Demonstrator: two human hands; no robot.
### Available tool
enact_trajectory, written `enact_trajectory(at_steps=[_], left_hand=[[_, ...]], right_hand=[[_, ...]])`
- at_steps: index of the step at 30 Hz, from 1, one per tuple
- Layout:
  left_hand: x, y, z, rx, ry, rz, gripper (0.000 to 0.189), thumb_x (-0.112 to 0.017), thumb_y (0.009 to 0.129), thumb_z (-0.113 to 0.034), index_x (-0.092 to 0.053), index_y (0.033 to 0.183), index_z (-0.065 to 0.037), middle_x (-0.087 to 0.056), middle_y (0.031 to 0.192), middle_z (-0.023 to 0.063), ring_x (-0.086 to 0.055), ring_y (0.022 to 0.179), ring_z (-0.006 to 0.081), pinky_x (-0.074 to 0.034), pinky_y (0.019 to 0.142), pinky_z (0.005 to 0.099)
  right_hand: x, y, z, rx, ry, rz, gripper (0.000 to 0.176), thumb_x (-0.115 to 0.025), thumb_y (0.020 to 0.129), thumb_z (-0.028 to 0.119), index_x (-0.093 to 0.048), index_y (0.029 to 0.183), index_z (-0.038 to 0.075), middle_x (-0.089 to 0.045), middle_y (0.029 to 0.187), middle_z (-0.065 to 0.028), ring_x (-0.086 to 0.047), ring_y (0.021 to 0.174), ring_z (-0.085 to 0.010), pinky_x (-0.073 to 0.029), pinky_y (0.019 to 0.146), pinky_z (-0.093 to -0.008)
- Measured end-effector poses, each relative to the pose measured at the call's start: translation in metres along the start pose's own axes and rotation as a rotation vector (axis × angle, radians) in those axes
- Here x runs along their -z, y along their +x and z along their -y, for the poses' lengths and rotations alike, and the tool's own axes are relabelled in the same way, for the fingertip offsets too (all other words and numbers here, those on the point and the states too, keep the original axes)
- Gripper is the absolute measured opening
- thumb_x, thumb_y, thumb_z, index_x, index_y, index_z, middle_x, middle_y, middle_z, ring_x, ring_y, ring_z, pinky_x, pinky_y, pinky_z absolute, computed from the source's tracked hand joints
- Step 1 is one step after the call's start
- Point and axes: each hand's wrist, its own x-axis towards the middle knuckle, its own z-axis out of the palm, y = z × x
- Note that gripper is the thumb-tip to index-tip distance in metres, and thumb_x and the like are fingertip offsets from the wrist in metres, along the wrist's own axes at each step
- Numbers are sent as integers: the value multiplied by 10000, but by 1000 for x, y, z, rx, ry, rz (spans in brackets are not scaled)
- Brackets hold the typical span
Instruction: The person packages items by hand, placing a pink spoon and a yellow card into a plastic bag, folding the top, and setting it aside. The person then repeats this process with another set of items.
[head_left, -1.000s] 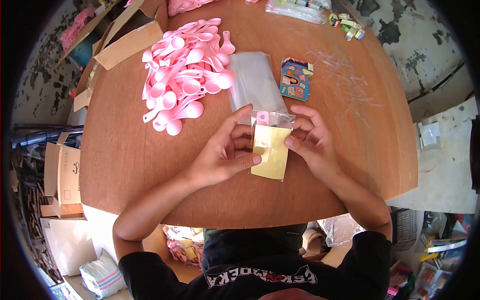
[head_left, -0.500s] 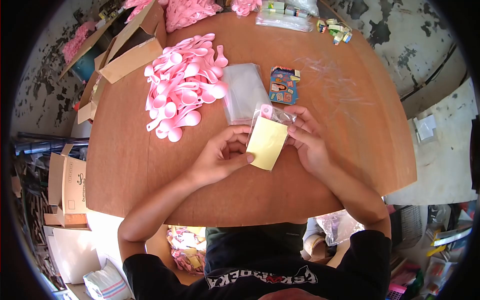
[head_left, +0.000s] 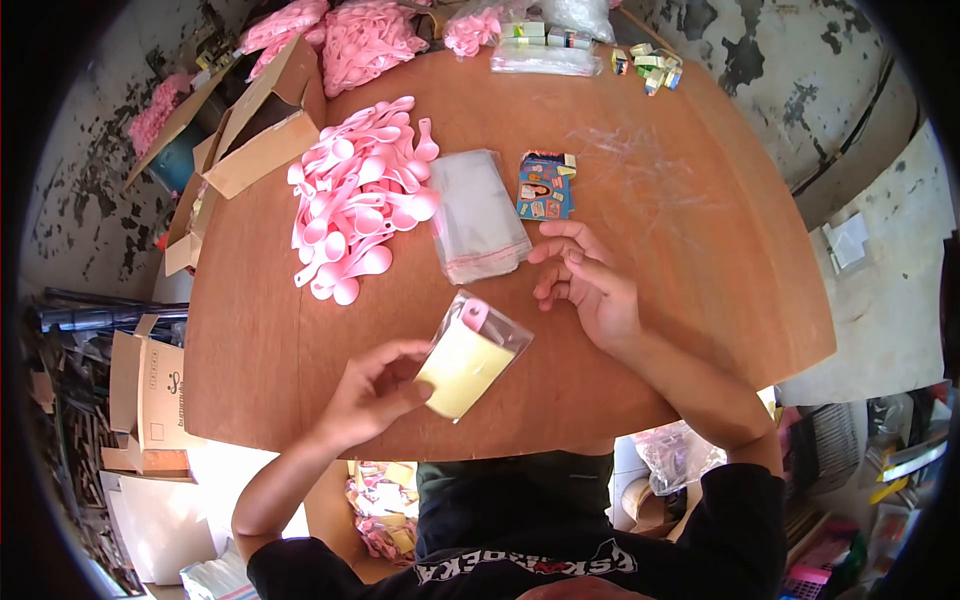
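My left hand (head_left: pixel 383 392) pinches the lower left edge of a clear plastic packet (head_left: pixel 470 360) near the table's front. Inside it lies a pale yellow card, and the end of a pink spoon handle (head_left: pixel 474 314) sticks up beyond the card; the rest of the spoon is hidden. My right hand (head_left: pixel 590 290) is apart from the packet, its fingers loosely bent and spread, holding nothing. Just beyond it sits a small stack of blue printed cards (head_left: pixel 545 190). A stack of clear plastic bags (head_left: pixel 480 220) lies between those cards and a heap of pink spoons (head_left: pixel 350 200).
Cardboard boxes (head_left: pixel 265 120) stand at the table's left edge. Along the back are bags of pink items (head_left: pixel 370 45), plastic sleeves (head_left: pixel 545 62) and small card bundles (head_left: pixel 655 72). Below the front edge, a box holds several filled packets (head_left: pixel 385 500).
My left hand has drawn the packet down and to the left, tilting it. My right hand has let go of the packet and opened. The whole view has shifted slightly.
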Motion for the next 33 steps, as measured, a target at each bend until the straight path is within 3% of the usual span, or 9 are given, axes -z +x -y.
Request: enact_trajectory(at_steps=[7, 12, 15, 19, 26, 28, 31, 32, 33], left_hand=[[13, -111, 42, 3, -448, 22, 454, -597, 809, 135, -506, 1252, 98, -628, 1150, 237, -639, 1054, 296, -525, 863, 365], [-4, -182, 132, 178, -825, -17, 451, -665, 756, 22, -549, 1177, 136, -641, 1089, 196, -628, 1024, 269, -486, 870, 350], [-10, -219, 204, 336, -1029, -398, 352, -608, 740, 22, -579, 1083, 92, -654, 946, 135, -640, 974, 252, -526, 873, 356], [-11, -260, 332, 506, -1030, -1049, 313, -571, 821, -72, -566, 1124, 6, -603, 1065, 133, -617, 974, 285, -554, 855, 386], [32, -277, 497, 633, -1013, -1286, 161, -602, 865, -144, -545, 922, -5, -549, 939, 113, -612, 842, 360, -596, 750, 451], [50, -270, 508, 539, -957, -1315, 364, -625, 860, -220, -489, 1129, -16, -512, 1145, 210, -599, 961, 384, -568, 812, 466], [67, -254, 484, 643, -941, -1443, 722, -651, 864, -392, -246, 1410, -149, -251, 1384, 146, -459, 1156, 370, -462, 923, 529], [72, -253, 479, 687, -953, -1503, 736, -673, 851, -341, -261, 1425, -138, -285, 1365, 134, -453, 1156, 360, -428, 953, 548], [79, -271, 507, 616, -688, -1372, 752, -681, 839, -294, -257, 1440, -142, -270, 1394, 133, -451, 1165, 367, -410, 967, 561]], right_hand=[[1, 2, 1, -65, -85, -6, 491, -523, 890, 351, -428, 1279, 68, -560, 1108, -92, -591, 778, -155, -476, 699, -329], [1, 3, 0, -69, -99, -21, 465, -520, 890, 330, -444, 1266, 67, -563, 1105, -86, -582, 778, -152, -475, 693, -326], [-2, 3, 0, -71, -101, -21, 444, -531, 894, 322, -460, 1250, 67, -563, 1089, -88, -571, 766, -148, -475, 694, -321], [-2, 4, -2, -62, -126, -21, 431, -549, 893, 322, -476, 1233, 68, -565, 1071, -88, -561, 746, -144, -477, 689, -316], [-2, 3, -1, -58, -131, -16, 411, -561, 884, 300, -489, 1219, 74, -569, 1070, -83, -565, 736, -141, -483, 676, -306], [-1, 4, -1, -68, -117, -10, 399, -566, 883, 289, -492, 1214, 78, -572, 1067, -80, -566, 737, -138, -483, 671, -299], [-1, 4, 0, -69, -115, -8, 390, -562, 888, 283, -492, 1213, 80, -578, 1051, -75, -566, 736, -136, -482, 667, -297], [-2, 4, 0, -71, -115, -8, 390, -562, 888, 283, -492, 1213, 80, -578, 1051, -75, -566, 736, -136, -482, 667, -297], [-2, 4, 0, -66, -112, -13, 362, -566, 891, 260, -503, 1196, 76, -583, 1043, -74, -565, 730, -133, -481, 661, -297]])
